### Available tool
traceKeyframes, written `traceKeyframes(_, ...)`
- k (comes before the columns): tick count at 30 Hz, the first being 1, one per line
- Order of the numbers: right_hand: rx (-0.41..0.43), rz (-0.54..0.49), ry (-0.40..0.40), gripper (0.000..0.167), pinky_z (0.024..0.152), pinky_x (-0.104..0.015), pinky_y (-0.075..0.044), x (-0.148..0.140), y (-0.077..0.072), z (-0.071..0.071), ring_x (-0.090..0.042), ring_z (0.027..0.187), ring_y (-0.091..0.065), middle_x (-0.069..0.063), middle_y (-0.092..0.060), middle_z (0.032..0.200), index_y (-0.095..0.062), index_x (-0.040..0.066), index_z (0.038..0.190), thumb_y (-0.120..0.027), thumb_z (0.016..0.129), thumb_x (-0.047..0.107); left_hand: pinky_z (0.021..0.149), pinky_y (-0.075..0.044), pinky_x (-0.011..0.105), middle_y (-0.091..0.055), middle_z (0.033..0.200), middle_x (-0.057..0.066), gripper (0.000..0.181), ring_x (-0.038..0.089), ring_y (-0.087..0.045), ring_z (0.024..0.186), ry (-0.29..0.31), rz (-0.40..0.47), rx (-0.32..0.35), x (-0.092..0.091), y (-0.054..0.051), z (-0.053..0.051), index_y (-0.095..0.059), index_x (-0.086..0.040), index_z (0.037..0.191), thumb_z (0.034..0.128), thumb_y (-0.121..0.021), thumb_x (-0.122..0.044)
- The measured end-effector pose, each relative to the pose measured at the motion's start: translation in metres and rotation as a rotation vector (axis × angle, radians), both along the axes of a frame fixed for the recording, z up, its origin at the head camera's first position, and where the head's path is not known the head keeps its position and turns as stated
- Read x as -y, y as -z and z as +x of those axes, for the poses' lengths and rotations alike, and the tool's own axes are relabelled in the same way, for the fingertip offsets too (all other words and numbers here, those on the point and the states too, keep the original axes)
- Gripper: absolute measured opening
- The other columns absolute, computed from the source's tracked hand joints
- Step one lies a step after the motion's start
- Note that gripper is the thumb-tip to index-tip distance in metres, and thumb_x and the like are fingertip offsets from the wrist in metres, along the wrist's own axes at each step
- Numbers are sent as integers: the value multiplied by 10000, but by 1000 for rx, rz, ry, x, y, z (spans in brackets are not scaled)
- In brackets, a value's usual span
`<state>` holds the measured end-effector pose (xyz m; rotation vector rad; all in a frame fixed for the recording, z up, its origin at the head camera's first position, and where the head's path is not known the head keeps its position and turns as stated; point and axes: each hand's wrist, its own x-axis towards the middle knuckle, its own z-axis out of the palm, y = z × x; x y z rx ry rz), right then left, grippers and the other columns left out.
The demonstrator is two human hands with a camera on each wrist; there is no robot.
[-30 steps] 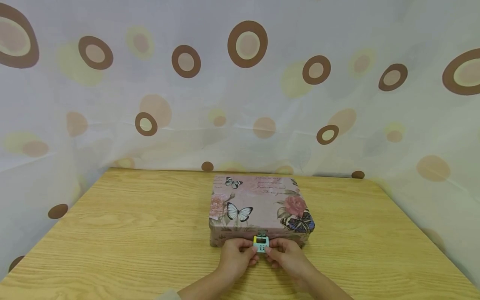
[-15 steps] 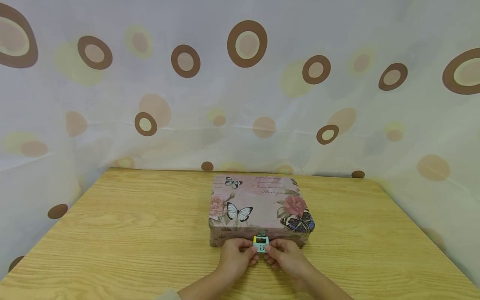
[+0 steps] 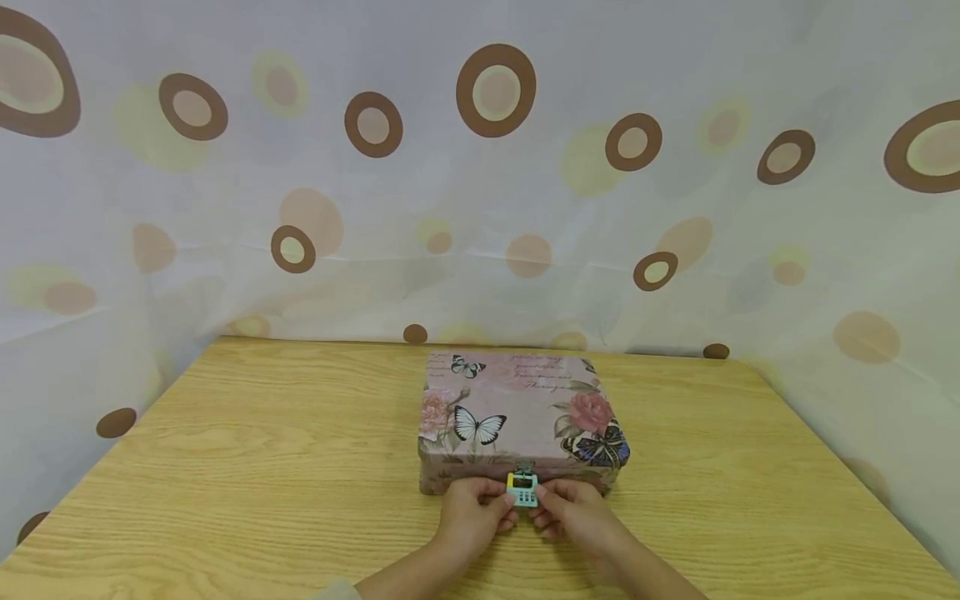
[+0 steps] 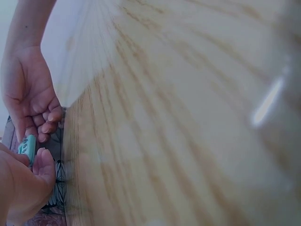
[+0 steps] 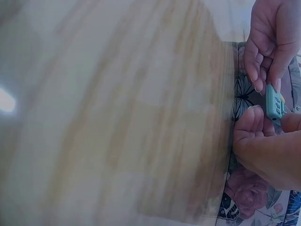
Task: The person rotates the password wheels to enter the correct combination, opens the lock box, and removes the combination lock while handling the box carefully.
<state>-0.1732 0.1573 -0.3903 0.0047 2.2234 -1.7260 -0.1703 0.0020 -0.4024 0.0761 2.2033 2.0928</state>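
Observation:
A closed pink box (image 3: 525, 417) with butterflies and roses has a metal clasp at its front, where a small mint-green padlock (image 3: 525, 497) with number dials and a yellow corner hangs. My left hand (image 3: 471, 515) pinches the padlock's left side between thumb and fingers. On its right side, my right hand (image 3: 581, 515) holds it with the thumb near the dials. Both wrist views show the padlock (image 4: 28, 148) (image 5: 273, 102) between the two hands; the digits are too small to read.
The box stands on a wood-grain table (image 3: 262, 467). Behind and beside the table hangs a pale curtain (image 3: 420, 200) with brown rings and coloured dots.
My right thumb has shifted slightly to the right on the padlock, uncovering more of the dials. My left hand and the box look unmoved.

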Motion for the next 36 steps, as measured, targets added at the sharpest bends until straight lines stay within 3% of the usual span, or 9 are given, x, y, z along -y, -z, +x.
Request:
traceKeyframes(16, -16, 2, 12, 285, 651, -237, -539, -1, 2, -1, -97, 737, -554, -26, -593, 815, -518, -144, 1081, -521, 935, 101, 589, -602, 268, -656, 718, 193, 137, 95, -618, 617, 2, 15, 2, 0, 0, 1, -602, 183, 929, 855, -579, 69)
traceKeyframes(36, -58, 14, 20, 241, 641, -235, -524, 3, 1, 1, -101, 729, -543, -15, -591, 786, -526, -137, 1034, -536, 909, 69, 600, -600, 247, -657, 745, 196, 152, 77, -610, 623, 13, 19, 28, 1, 2, -1, -599, 188, 952, 863, -572, 68)
